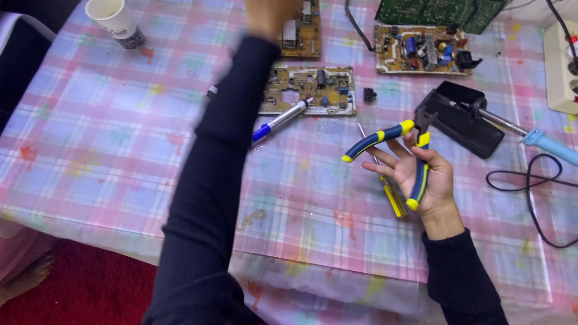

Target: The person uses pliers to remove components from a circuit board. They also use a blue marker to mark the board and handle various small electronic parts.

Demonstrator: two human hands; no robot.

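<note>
My right hand (421, 174) holds blue-and-yellow pliers (394, 135) with the handles spread wide and the jaws pointing up toward a black soldering iron stand (466, 120). Under that hand a yellow-handled screwdriver (392, 195) lies on the table. My left arm, in a black sleeve, stretches far across the table; my left hand (268, 18) is blurred at the top edge, over a brown circuit board (301, 33). Whether it grips anything is unclear. A second circuit board (310, 90) lies beside my forearm, with a silver-and-blue desoldering pump (283, 119) resting against it.
A third circuit board (421, 51) and a green board (439, 11) lie at the back right. A blue soldering iron (551, 145) with a black cord rests in the stand. A white power strip (563, 66) sits far right. A paper cup (115, 21) stands back left.
</note>
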